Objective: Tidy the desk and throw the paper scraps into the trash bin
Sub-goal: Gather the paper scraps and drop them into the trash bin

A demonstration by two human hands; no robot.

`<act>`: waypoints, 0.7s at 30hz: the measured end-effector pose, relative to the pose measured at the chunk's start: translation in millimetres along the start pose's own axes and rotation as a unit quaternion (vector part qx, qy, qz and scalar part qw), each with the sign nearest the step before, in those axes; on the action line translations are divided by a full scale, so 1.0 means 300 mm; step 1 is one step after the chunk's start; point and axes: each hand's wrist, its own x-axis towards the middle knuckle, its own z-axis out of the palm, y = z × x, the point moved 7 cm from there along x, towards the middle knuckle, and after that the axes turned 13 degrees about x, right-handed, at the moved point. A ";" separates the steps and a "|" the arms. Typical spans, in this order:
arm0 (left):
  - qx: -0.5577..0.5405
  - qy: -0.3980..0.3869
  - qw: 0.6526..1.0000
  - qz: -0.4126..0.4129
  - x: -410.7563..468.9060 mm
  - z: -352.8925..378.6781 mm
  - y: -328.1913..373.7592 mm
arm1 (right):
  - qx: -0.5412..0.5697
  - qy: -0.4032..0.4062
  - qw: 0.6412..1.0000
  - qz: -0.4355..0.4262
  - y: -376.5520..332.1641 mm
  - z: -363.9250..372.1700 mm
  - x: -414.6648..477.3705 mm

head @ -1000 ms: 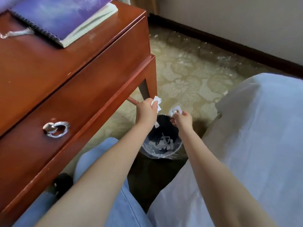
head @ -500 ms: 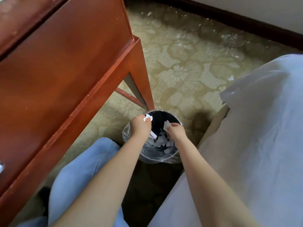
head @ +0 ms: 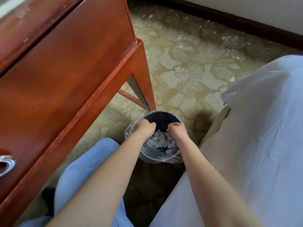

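Observation:
A small round trash bin [head: 157, 111] with a clear plastic liner stands on the carpet beside the desk leg. Several white paper scraps [head: 159, 141] lie inside it. My left hand [head: 145, 128] hangs over the bin's left side, fingers bent downward, and I see no paper in it. My right hand [head: 177, 130] hovers over the right side with its fingers loosely spread downward, also holding nothing that I can see. Both hands are just inside the rim, above the scraps.
The red-brown wooden desk [head: 65, 71] fills the left, its leg [head: 144, 89] right behind the bin and a metal drawer pull [head: 5, 163] at the far left. A white bedsheet [head: 254, 136] covers the right. My jeans-clad knee [head: 88, 163] is below the bin. Patterned carpet [head: 188, 63] lies beyond.
Both hands have lowered into the bin's mouth. The white scraps they pinched earlier are gone from the fingers, and more scraps lie in the bin. The camera has tilted downward.

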 end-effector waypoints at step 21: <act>-0.150 0.235 0.930 0.242 -0.579 -0.382 -0.029 | 0.199 0.046 0.959 -0.197 -0.417 0.041 -0.561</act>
